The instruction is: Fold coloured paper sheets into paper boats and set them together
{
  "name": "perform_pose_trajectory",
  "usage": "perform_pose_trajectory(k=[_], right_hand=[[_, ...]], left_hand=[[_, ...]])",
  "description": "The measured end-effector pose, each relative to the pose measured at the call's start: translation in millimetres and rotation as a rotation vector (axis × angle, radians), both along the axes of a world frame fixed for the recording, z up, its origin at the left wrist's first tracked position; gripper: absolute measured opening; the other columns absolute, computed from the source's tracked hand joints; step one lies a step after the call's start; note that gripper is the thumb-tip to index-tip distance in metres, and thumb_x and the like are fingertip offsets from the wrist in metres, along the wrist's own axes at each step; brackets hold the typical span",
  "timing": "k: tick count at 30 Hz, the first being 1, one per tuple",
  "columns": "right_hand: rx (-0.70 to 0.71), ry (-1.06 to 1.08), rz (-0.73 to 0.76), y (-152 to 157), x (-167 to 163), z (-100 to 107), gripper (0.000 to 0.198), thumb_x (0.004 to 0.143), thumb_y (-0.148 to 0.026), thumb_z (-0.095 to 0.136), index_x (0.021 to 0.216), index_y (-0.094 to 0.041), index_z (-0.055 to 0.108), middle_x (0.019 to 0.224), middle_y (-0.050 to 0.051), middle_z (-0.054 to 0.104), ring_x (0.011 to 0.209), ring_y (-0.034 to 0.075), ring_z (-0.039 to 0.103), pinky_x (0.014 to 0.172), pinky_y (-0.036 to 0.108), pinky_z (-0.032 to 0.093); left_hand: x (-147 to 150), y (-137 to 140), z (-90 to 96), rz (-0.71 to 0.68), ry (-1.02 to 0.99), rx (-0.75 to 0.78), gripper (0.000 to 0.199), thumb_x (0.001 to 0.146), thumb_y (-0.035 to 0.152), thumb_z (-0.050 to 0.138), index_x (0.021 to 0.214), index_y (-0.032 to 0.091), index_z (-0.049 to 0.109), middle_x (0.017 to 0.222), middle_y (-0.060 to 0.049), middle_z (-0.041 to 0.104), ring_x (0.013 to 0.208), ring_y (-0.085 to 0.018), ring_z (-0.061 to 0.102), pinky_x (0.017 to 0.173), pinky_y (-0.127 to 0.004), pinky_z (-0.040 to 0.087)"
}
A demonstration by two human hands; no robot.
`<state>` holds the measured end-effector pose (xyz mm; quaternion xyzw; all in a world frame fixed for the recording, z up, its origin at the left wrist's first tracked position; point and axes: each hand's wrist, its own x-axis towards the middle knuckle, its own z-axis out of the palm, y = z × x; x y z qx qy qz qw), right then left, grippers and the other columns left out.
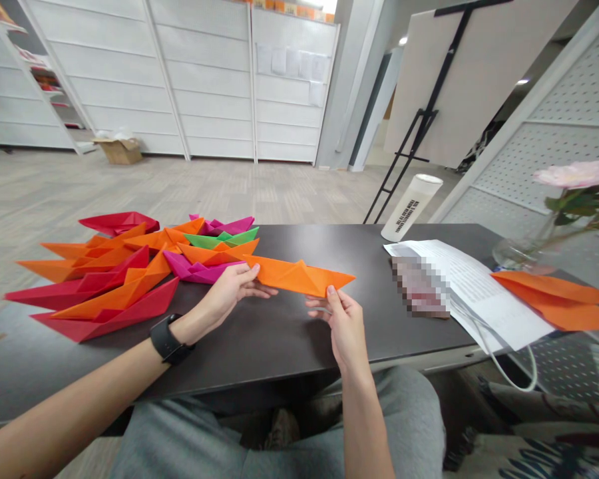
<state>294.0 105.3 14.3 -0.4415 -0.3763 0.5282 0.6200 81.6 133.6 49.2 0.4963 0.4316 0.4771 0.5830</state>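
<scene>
An orange paper boat [299,276] is held up between my hands above the dark table [299,352]. My left hand [237,283] pinches its left end with thumb and fingers. At the other end, my right hand [338,313] grips the lower edge, thumb in front and fingers behind. Just left of my left hand stand several folded paper boats: a purple boat [197,269], a green boat [223,239], orange ones such as this orange boat [117,293], and a red boat [110,319] nearest me. The back of the held boat is hidden.
To the right are a white cylinder [412,207] with black lettering, printed sheets [479,293], a blurred flat object [422,289], a white cable [534,372] and folded orange paper [554,299]. A glass vase [516,256] with a pink flower stands at the far right.
</scene>
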Motion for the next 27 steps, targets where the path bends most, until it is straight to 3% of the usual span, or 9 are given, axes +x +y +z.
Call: perform_pose_trajectory(k=[5, 9, 12, 17, 20, 27], right_hand=[[0.046, -0.137, -0.060, -3, -1, 0, 0.040, 0.073, -0.043, 0.079, 0.101, -0.017, 0.070, 0.103, 0.010, 0.076, 0.088, 0.023, 0.073, 0.064, 0.030, 0.060], [0.101, -0.162, -0.074, 5, 9, 10, 0.034, 0.073, -0.037, 0.079, 0.101, -0.018, 0.069, 0.100, 0.007, 0.076, 0.088, 0.021, 0.072, 0.067, 0.031, 0.061], [0.114, -0.176, -0.051, 40, 30, 23, 0.035, 0.073, -0.037, 0.079, 0.100, -0.018, 0.070, 0.098, 0.006, 0.076, 0.085, 0.020, 0.072, 0.072, 0.034, 0.061], [0.065, -0.310, -0.062, 134, 67, 42, 0.024, 0.085, -0.030, 0.073, 0.102, -0.015, 0.066, 0.098, 0.005, 0.073, 0.081, 0.016, 0.070, 0.076, 0.033, 0.059], [0.014, -0.475, -0.053, 175, 83, 39, 0.029, 0.096, -0.033, 0.062, 0.118, -0.015, 0.061, 0.115, 0.008, 0.065, 0.095, 0.020, 0.067, 0.081, 0.040, 0.058], [0.065, -0.878, -0.135, 194, 108, 14, 0.034, 0.096, -0.034, 0.062, 0.125, -0.017, 0.058, 0.125, 0.009, 0.061, 0.104, 0.023, 0.064, 0.088, 0.045, 0.056]], left_hand=[[-3, 3, -1.9, -0.012, 0.073, -0.003, 0.042, 0.081, 0.054, 0.070, 0.088, 0.013, 0.064, 0.086, -0.012, 0.076, 0.079, -0.025, 0.076, 0.071, -0.033, 0.058], [0, 3, -5.4, -0.044, 0.129, 0.006, 0.042, 0.077, 0.049, 0.076, 0.098, 0.014, 0.062, 0.101, -0.012, 0.074, 0.087, -0.026, 0.074, 0.068, -0.033, 0.058], [2, 3, -8.3, -0.053, 0.155, 0.012, 0.049, 0.075, 0.042, 0.078, 0.110, 0.017, 0.056, 0.106, -0.010, 0.069, 0.092, -0.026, 0.072, 0.067, -0.033, 0.058], [1, 5, -11.1, -0.065, 0.179, 0.011, 0.055, 0.071, 0.039, 0.079, 0.114, 0.018, 0.052, 0.094, -0.005, 0.066, 0.086, -0.025, 0.071, 0.065, -0.033, 0.055], [0, 5, -11.8, -0.070, 0.193, 0.007, 0.057, 0.066, 0.039, 0.081, 0.110, 0.018, 0.053, 0.091, -0.005, 0.066, 0.081, -0.024, 0.070, 0.065, -0.035, 0.055], [3, 4, -11.8, -0.094, 0.237, -0.007, 0.050, 0.064, 0.039, 0.080, 0.102, 0.019, 0.054, 0.086, -0.003, 0.066, 0.074, -0.020, 0.066, 0.062, -0.032, 0.052]])
